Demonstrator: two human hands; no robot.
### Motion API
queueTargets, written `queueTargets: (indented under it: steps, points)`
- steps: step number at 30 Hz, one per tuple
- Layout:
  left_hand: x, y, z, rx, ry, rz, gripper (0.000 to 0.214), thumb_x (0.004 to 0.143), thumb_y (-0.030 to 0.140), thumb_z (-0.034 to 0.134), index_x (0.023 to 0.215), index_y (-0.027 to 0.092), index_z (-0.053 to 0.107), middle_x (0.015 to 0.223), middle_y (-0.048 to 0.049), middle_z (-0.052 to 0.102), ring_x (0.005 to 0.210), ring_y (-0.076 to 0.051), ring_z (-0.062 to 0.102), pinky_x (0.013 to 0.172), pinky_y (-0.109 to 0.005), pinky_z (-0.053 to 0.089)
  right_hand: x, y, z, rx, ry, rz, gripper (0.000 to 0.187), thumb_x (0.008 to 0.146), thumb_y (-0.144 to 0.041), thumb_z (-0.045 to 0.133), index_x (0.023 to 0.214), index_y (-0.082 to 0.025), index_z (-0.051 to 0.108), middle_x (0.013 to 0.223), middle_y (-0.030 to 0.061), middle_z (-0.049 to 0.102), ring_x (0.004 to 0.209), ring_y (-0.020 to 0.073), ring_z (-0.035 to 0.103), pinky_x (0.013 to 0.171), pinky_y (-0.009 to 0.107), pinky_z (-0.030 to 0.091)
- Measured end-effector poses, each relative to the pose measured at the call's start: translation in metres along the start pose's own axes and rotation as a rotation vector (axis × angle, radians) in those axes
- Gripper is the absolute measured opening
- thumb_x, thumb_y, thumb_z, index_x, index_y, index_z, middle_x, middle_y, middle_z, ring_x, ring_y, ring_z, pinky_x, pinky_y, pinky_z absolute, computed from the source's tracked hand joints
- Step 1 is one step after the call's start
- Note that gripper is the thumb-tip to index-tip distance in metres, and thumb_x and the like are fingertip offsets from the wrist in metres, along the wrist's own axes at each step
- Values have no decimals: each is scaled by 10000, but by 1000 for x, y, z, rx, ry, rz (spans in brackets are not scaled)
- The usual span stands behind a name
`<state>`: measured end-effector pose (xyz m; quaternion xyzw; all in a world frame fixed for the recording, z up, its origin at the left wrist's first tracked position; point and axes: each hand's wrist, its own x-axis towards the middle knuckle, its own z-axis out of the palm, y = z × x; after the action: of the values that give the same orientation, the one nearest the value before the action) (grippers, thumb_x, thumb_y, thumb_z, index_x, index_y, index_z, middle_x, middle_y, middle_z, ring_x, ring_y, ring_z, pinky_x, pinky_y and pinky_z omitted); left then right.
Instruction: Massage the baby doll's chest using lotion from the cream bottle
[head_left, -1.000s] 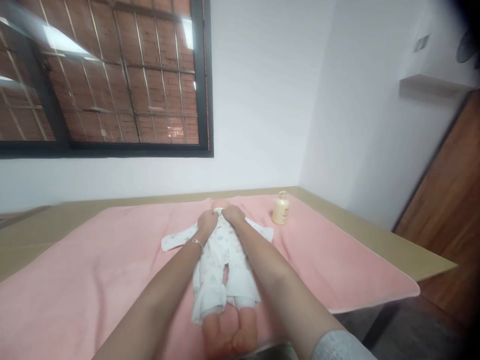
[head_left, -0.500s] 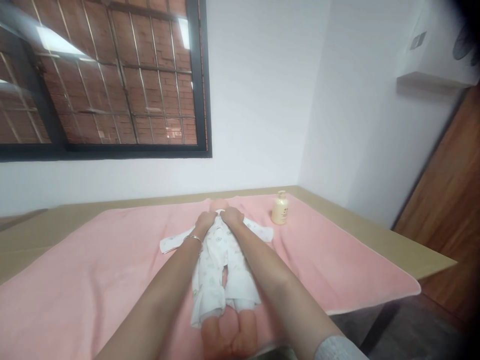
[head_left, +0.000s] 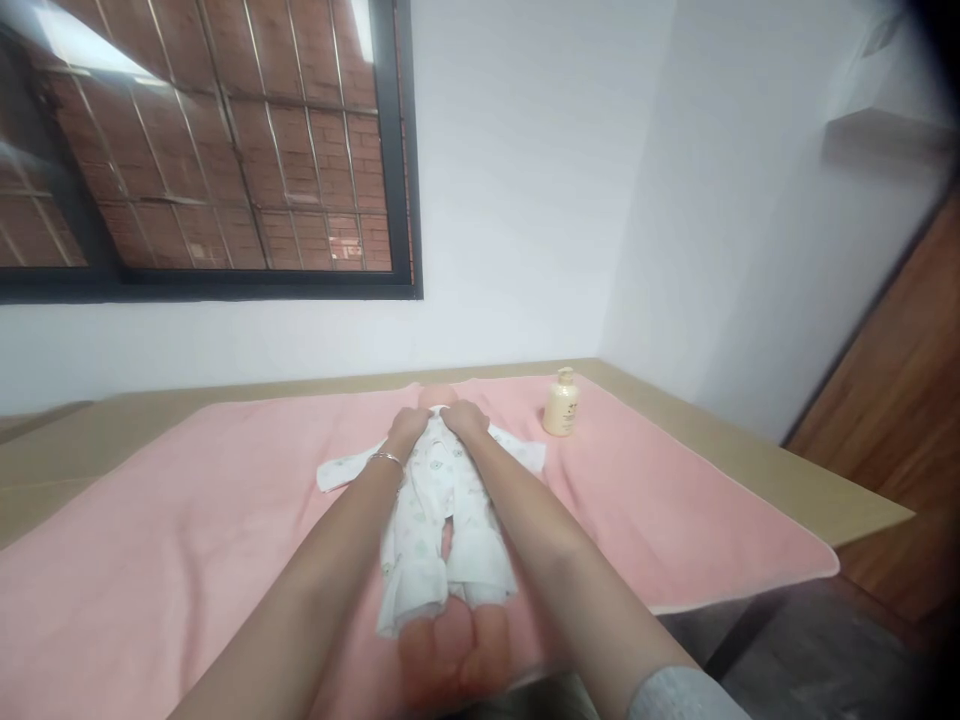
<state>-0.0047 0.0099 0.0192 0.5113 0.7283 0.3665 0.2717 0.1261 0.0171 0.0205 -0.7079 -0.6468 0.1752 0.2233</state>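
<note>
Pink towel (head_left: 187,520) covers the desk (head_left: 787,480). Centre frame, a doll (head_left: 480,650) in a white garment (head_left: 435,500) lies lengthwise away from the viewer, feet nearest. Left hand (head_left: 407,430) and right hand (head_left: 465,420) meet at the collar, fingers clamped on the garment.

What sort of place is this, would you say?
Probably a baby-care training room: what looks like a doll in a white baby suit lies on a pink towel spread over a table, with a cream bottle nearby.
</note>
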Motion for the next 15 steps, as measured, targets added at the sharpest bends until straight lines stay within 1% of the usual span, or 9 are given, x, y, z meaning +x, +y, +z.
queueTargets:
  steps: [8, 11, 15]
  points:
    - [6, -3, 1, 73, -17, 37, 439, 684, 409, 624, 1008, 113, 628, 983, -165, 684, 918, -292, 644, 670, -288, 457, 2, 1, -5, 40, -21, 15, 393, 803, -409, 471, 1109, -210, 618, 1155, 111, 615, 1064, 288, 562, 860, 407, 432]
    - [10, -4, 3, 112, -15, 45, 453, 702, 423, 597, 1028, 109, 623, 1023, -172, 674, 939, -296, 638, 684, -293, 457, 1, 1, -5, 39, -27, 16, 386, 808, -405, 465, 1104, -212, 620, 1151, 110, 615, 1057, 284, 567, 854, 403, 437]
    - [14, -6, 6, 177, -5, 54, 473, 732, 457, 548, 1059, 122, 615, 1087, -175, 652, 987, -304, 621, 717, -309, 453, 1, 2, -4, 21, -23, 17, 404, 841, -410, 423, 1128, -194, 609, 1135, 130, 616, 1062, 276, 566, 845, 387, 440]
